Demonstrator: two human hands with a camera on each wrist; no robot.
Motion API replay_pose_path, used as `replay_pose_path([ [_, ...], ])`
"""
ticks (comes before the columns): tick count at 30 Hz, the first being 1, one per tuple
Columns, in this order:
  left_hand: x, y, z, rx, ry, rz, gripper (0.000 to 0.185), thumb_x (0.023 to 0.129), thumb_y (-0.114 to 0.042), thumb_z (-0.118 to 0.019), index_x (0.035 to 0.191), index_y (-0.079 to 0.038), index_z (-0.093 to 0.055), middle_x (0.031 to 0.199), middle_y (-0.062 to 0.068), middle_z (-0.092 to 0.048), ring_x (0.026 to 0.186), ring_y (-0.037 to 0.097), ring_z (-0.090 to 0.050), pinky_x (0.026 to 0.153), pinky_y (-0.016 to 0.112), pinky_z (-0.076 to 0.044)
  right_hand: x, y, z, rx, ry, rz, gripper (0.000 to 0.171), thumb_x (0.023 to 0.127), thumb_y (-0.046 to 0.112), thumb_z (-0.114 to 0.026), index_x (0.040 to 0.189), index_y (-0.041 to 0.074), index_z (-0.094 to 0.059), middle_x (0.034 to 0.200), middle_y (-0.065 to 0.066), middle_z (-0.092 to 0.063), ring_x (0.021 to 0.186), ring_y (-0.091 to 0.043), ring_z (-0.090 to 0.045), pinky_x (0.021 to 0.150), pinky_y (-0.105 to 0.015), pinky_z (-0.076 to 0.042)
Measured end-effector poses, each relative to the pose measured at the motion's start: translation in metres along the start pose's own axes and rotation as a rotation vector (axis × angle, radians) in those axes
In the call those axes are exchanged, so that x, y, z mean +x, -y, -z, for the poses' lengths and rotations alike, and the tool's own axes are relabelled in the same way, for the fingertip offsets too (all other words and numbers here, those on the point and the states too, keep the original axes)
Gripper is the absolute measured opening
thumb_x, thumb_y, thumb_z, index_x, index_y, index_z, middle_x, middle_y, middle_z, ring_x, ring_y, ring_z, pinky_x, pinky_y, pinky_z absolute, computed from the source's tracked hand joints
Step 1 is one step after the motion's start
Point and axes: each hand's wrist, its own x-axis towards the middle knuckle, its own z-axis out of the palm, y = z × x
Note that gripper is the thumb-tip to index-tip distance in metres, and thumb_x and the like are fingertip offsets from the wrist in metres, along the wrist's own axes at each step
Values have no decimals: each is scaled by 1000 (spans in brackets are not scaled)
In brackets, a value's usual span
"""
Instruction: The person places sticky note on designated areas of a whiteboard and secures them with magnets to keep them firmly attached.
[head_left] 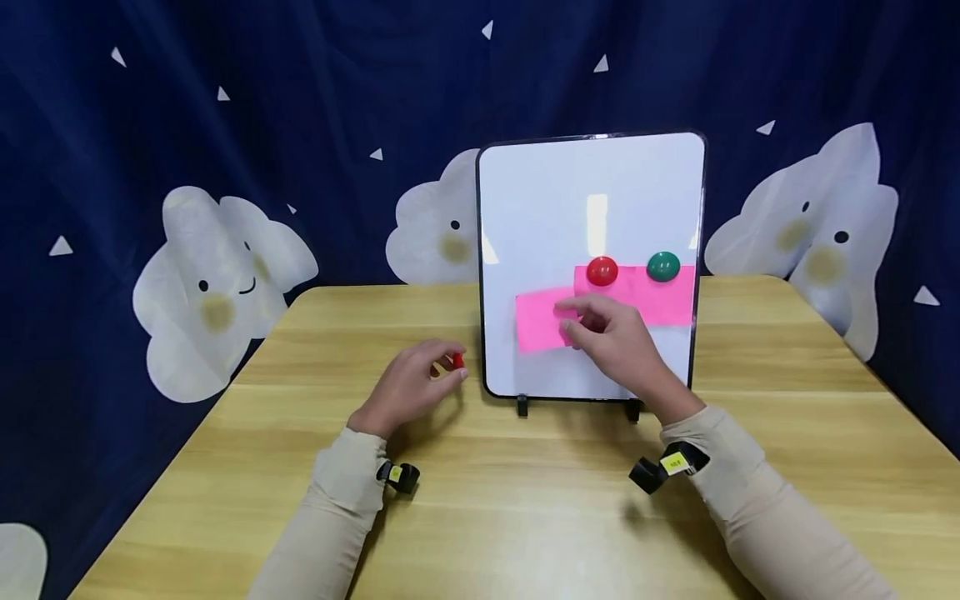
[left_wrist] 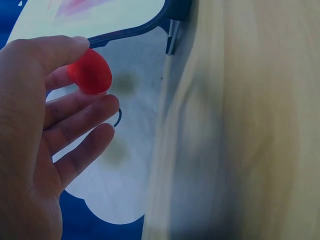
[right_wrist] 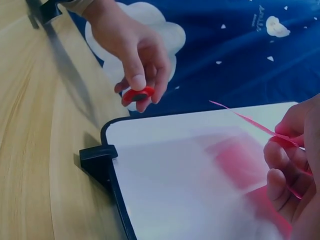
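Observation:
Between its thumb and fingers, my left hand point(head_left: 412, 383) pinches a round red magnet point(left_wrist: 92, 72), left of the whiteboard point(head_left: 540, 208); the magnet's dark underside shows in the right wrist view. My right hand point(head_left: 611, 337) pinches a pink paper note point(head_left: 538, 321) in front of the board. Seen edge-on from the right wrist, this held note point(right_wrist: 245, 120) stands off the board's surface, its reflection below it. A second pink note point(head_left: 645, 302) lies on the board under a red magnet point(head_left: 602, 271) and a green magnet point(head_left: 663, 267). The held note overlaps its left edge in the head view.
The whiteboard stands upright on small black feet point(head_left: 522, 406) on a wooden table point(head_left: 480, 517). Behind the table hangs a dark blue curtain point(head_left: 337, 75) with white clouds and triangles. A black wrist camera point(head_left: 671, 465) sits on each sleeve.

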Motion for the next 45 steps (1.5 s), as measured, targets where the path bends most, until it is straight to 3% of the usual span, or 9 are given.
replay_pose_path([
  [14,5,-4,0,-12,14,-19,27,94,-25,-70,118,-12,-71,106,-3,-69,90,10,-64,74,33,-56,16,2,-4,-65,-41,41,29,96,19,-69,124,16,-73,82,-2,-63,71,-24,-55,57,-30,-48],
  [20,5,-2,4,-23,0,-20,28,94,-23,-71,119,-11,-70,107,-3,-69,90,10,-65,75,35,-56,21,2,-9,-97,-47,112,29,95,15,-68,123,12,-73,83,-2,-63,68,-23,-53,55,-28,-46],
  [33,16,-8,10,-105,-25,-30,28,94,-19,-71,120,-9,-69,105,-2,-67,93,10,-64,77,34,-57,30,9,-4,-261,-116,183,30,91,8,-73,120,6,-73,78,-4,-54,68,-20,-50,56,-29,-44],
  [39,19,-13,12,-161,-48,-42,28,94,-17,-71,120,-6,-69,107,3,-68,92,11,-65,78,38,-58,30,4,-10,-329,-111,221,34,88,7,-76,122,6,-72,82,-4,-57,68,-18,-50,57,-28,-46],
  [45,23,-17,13,-174,-46,-69,29,94,-16,-71,120,-5,-68,107,8,-69,90,12,-66,78,34,-57,28,2,-14,-408,-99,243,37,90,8,-74,126,3,-70,91,-8,-63,69,-19,-53,58,-30,-48],
])
